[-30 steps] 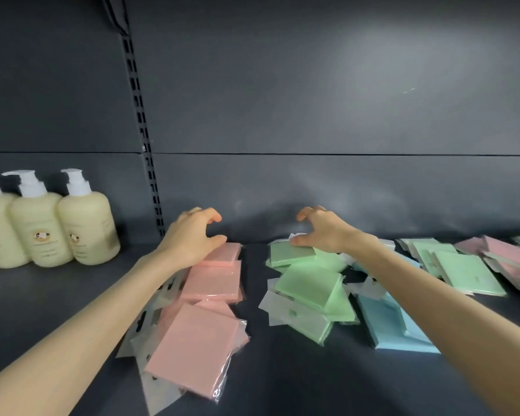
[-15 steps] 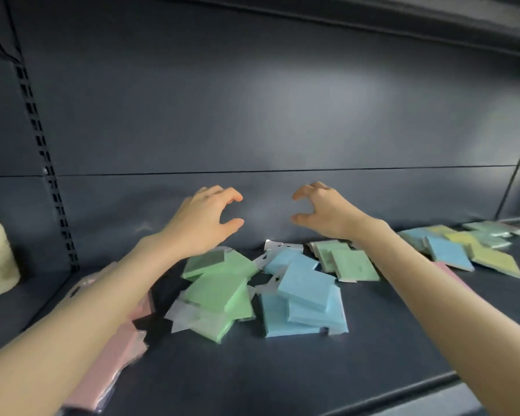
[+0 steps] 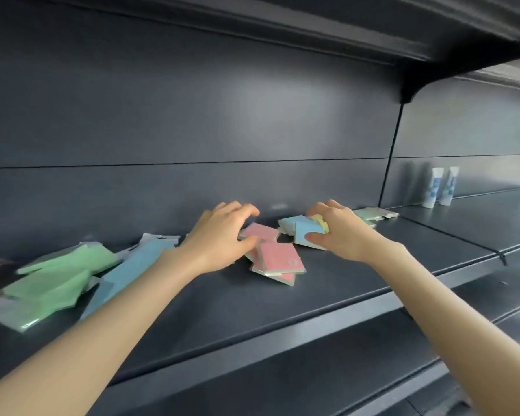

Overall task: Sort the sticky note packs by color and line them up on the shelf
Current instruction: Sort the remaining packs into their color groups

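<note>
Sticky note packs lie scattered on the dark shelf (image 3: 327, 298). My left hand (image 3: 219, 238) rests over the left edge of a small heap of pink packs (image 3: 278, 258), fingers curled on them. My right hand (image 3: 339, 232) grips a blue pack (image 3: 305, 232) between thumb and fingers, with a yellow pack (image 3: 320, 221) just behind it. At the left lie a pile of green packs (image 3: 60, 277) and a row of blue packs (image 3: 132, 265), both blurred. More pale green packs (image 3: 368, 214) sit behind my right hand near the shelf divider.
Two white and blue tubes (image 3: 440, 187) stand on the adjoining shelf section at the right. An upper shelf (image 3: 373, 31) overhangs the space. The shelf's front lip (image 3: 282, 337) runs diagonally across, with a lower shelf beneath it.
My view has swung right: the lotion bottles left the frame and the tubes appeared. Both hands moved right from the pink and green piles; the right hand closed on a blue pack.
</note>
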